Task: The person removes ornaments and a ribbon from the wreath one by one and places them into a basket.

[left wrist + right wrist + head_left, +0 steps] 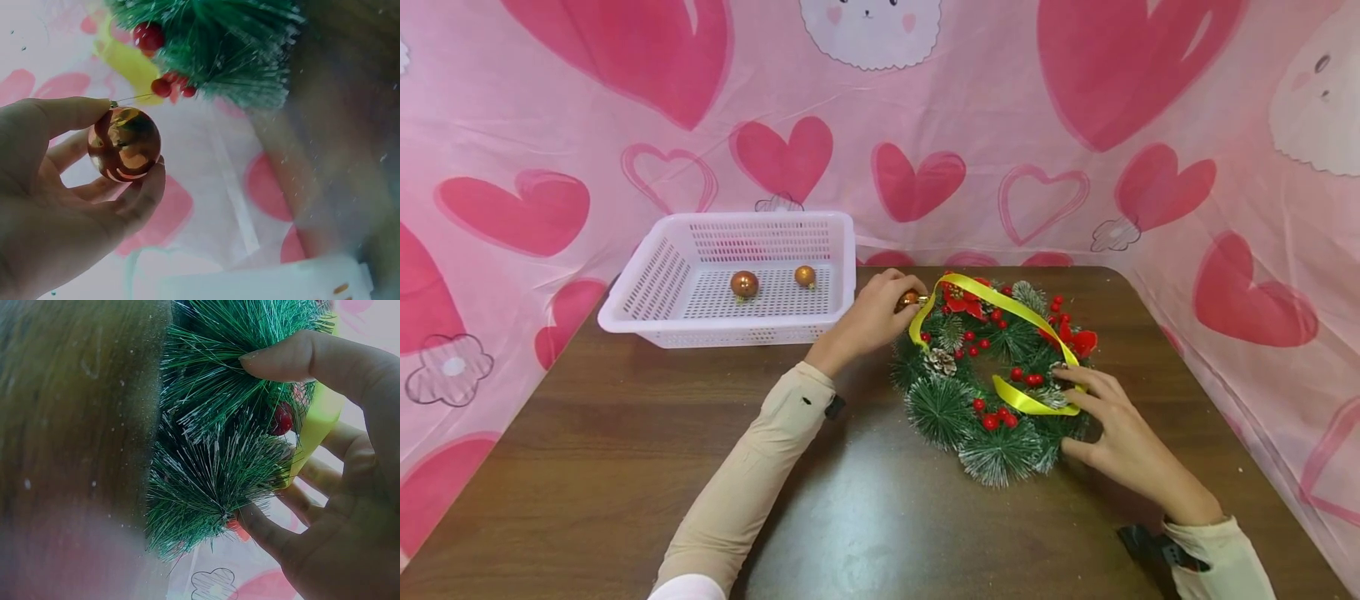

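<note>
A green Christmas wreath [946,408] lies on the table, trimmed with red berries, red flowers and a pinecone. A loose yellow ribbon [1032,315] loops over its top. At the wreath's upper left edge, my left hand [880,308] pinches a shiny copper bauble [125,144] between thumb and fingers. A thin thread runs from the bauble's cap toward the berries in the left wrist view. My right hand [1116,429] grips the wreath's right side, its thumb pressed into the needles and its fingers spread by the ribbon.
A white perforated basket [730,335] stands at the back left of the wooden table [625,467]. Inside it are a larger copper bauble [744,284] and a smaller gold one [805,276]. A pink heart-patterned cloth [970,100] hangs behind and along the sides.
</note>
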Available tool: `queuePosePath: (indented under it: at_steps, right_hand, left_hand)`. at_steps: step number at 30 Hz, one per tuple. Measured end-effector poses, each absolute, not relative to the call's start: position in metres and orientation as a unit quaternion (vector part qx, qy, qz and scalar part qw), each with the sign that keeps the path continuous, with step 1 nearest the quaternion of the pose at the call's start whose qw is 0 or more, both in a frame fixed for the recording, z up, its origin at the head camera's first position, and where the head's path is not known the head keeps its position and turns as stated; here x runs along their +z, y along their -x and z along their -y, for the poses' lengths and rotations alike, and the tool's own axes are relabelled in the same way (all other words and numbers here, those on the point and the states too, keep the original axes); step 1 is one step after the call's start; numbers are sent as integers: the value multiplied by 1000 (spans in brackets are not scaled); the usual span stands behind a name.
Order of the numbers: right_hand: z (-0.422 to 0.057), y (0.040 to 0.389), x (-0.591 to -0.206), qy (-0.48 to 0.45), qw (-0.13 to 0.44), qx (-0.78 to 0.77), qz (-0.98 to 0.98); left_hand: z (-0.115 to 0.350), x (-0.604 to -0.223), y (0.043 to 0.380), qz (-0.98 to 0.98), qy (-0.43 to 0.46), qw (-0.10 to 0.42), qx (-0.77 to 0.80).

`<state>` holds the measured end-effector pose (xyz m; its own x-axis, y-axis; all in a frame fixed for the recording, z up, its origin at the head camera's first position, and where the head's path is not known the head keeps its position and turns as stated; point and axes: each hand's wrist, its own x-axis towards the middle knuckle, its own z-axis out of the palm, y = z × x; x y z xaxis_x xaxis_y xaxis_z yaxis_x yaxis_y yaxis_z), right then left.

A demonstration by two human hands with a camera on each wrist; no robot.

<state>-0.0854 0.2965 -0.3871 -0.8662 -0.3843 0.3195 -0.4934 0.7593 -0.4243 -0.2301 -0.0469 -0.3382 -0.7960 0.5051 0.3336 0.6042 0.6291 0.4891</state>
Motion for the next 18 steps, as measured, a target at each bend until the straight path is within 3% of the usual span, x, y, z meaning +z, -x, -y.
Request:
queuePosePath:
  at_steps: [18]
  right_hand:
    - [-296,85,-387,-237,105,262,930]
  left_hand:
    - [76,-310,234,884,295,149,-330]
